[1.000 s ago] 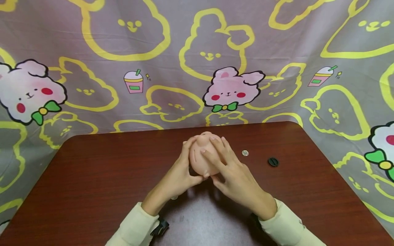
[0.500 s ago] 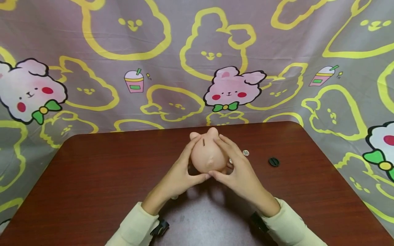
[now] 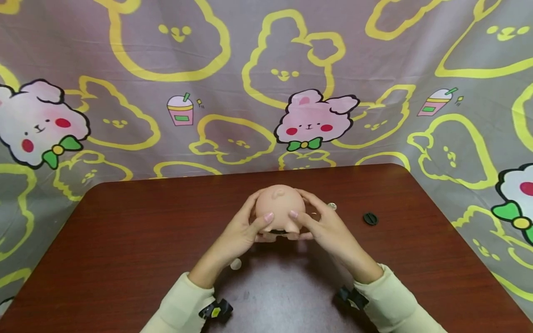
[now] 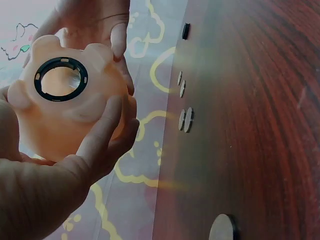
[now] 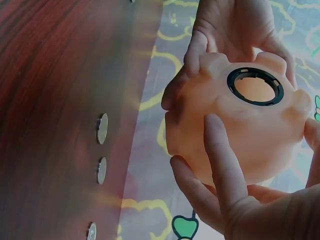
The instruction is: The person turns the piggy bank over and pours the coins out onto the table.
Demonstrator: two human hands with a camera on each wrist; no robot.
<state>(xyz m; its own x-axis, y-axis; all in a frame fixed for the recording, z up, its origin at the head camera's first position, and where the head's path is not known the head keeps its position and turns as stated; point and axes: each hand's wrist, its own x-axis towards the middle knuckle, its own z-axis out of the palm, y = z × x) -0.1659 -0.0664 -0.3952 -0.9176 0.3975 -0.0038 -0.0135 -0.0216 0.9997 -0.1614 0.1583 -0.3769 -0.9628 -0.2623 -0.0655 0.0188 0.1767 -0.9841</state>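
Note:
A pale pink piggy bank (image 3: 280, 201) is held up over the table between both hands, its curly tail and rounded back facing me. My left hand (image 3: 238, 233) grips its left side, thumb on the rear. On the other side my right hand (image 3: 329, 229) holds it in the same way. The left wrist view shows the underside, where a black ring (image 4: 38, 84) frames an uncovered round hole between the stubby feet. Fingers of both hands wrap the body in the right wrist view. The pig's snout and coin slot are hidden from the head camera.
A black round plug (image 3: 370, 218) lies on the brown table (image 3: 145, 240) to the right. One coin (image 3: 235, 264) is near my left wrist, another coin (image 3: 331, 206) behind my right hand. Several coins (image 4: 188, 120) show in the left wrist view. A patterned curtain (image 3: 233, 92) surrounds the table.
The piggy bank has been tilted and turned, so its slot and ears have gone from view and its tail now faces me. Both thumbs have moved up onto its rear.

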